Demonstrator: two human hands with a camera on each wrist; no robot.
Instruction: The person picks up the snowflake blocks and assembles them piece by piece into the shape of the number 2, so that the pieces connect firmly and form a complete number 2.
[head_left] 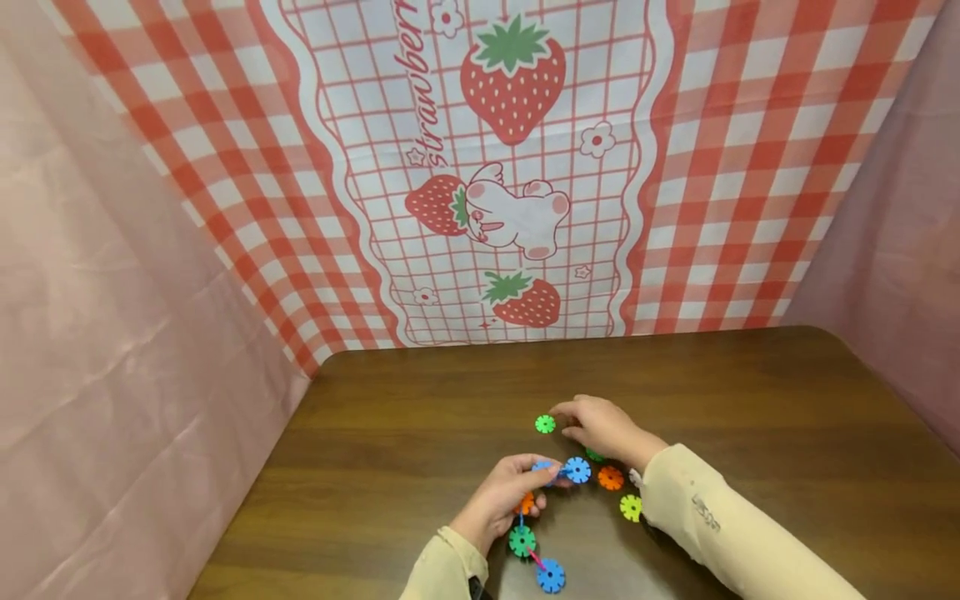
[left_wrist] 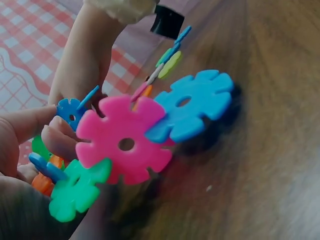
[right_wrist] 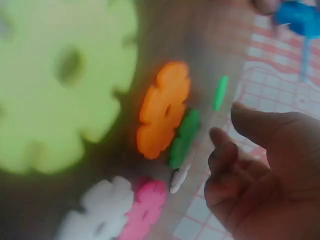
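Observation:
My left hand (head_left: 498,496) grips a chain of notched plastic snowflake discs. A blue disc (head_left: 577,470) sticks out past its fingertips. Below the palm hang an orange disc, a green disc (head_left: 522,542) and a blue end disc (head_left: 551,576). The left wrist view shows a pink disc (left_wrist: 125,145) slotted into that blue disc (left_wrist: 192,105). Over the table, my right hand (head_left: 603,427) reaches toward a loose bright green disc (head_left: 545,424). Its thumb and fingers are apart with nothing between them, and a small gap separates them from the disc (right_wrist: 220,93).
Loose discs lie on the brown table (head_left: 420,400) beneath my right arm: orange (head_left: 611,477), yellow-green (head_left: 631,508), dark green (right_wrist: 184,139), pink (right_wrist: 145,212) and white (right_wrist: 102,210). A strawberry-print checked cloth (head_left: 517,192) hangs behind the table, with pink cloth at both sides.

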